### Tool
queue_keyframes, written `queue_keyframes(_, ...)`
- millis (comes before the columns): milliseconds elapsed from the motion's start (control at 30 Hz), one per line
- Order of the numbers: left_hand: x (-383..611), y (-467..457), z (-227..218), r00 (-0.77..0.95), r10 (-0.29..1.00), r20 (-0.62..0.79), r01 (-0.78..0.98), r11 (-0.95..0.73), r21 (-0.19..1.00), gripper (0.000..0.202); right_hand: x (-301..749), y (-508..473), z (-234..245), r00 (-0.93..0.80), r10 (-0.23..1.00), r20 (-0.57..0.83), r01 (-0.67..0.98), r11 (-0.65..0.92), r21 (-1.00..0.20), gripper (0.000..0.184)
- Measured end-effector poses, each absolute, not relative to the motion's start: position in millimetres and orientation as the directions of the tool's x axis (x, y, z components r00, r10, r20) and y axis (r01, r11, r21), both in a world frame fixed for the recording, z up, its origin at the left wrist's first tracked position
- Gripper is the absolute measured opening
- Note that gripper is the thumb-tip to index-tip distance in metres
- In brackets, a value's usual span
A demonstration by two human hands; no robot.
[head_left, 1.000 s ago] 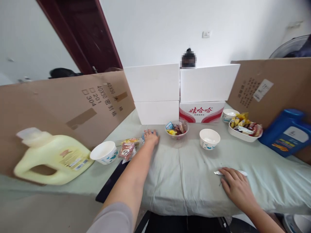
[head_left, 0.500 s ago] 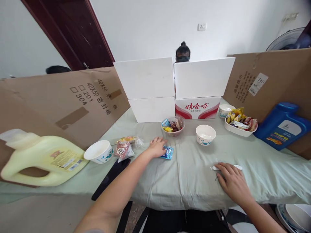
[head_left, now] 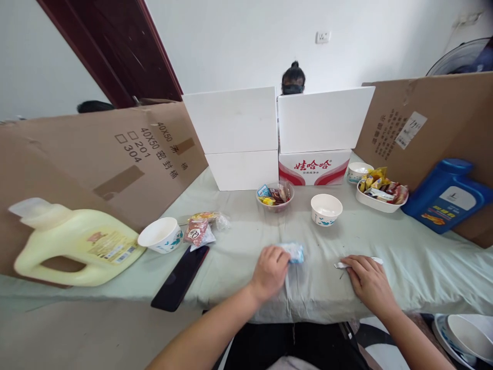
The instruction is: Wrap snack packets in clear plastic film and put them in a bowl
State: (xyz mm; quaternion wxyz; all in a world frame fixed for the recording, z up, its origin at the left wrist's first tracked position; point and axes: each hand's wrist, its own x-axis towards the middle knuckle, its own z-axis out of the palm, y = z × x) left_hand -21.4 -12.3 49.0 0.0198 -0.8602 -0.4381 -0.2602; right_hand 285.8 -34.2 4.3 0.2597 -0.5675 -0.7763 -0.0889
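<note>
head view: left hand (head_left: pixel 271 270) has its fingers closed on a blurred blue-and-white packet (head_left: pixel 295 252), at the near middle of the bench (head_left: pixel 239 262). right hand (head_left: pixel 370 283) lies over a slim white tool (head_left: pixel 377 260); cannot tell if its fingers grip. progress, as judged: packet in hand, in neither the clear bowl (head_left: pixel 280 207) nor the white bowl (head_left: pixel 325 218); opened or sealed, cannot tell. other packets (head_left: pixel 197 231) lie unheld beside the phone (head_left: pixel 180 278).

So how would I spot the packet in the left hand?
Look along the near edge of the table. There, right of the phone, the left hand holds the blue-and-white packet by one end. Unlike the blue snack in the clear bowl, this one's in a hand.
</note>
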Motion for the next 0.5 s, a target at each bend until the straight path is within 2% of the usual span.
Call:
queue_keyframes(100, -20.0, -38.0, 24.5, 0.513, 0.689, 0.512, 0.679, -0.690, 0.249, 0.027, 283.5, -33.6, 8.9, -0.236, 0.824, 0.515, 0.923, 0.356, -0.147, 0.025)
queue_keyframes(267, -24.6, -43.5, 19.8, 0.464, 0.714, 0.524, 0.622, -0.684, 0.381, 0.031, 234.5, -23.8, 35.2, -0.373, 0.778, 0.505, 0.856, 0.498, -0.135, 0.026)
queue_keyframes(367, -25.2, -42.4, 20.7, 0.434, 0.709, 0.556, 0.598, -0.688, 0.410, 0.026, 183.0, -17.1, 53.4, -0.499, 0.772, 0.394, 0.813, 0.574, -0.096, 0.028)
queue_keyframes(500, -27.9, -44.0, 17.1, 0.337, 0.725, 0.600, 0.569, -0.665, 0.484, 0.022, 141.5, -14.8, 66.2, -0.568, 0.776, 0.275, 0.806, 0.591, -0.003, 0.018)
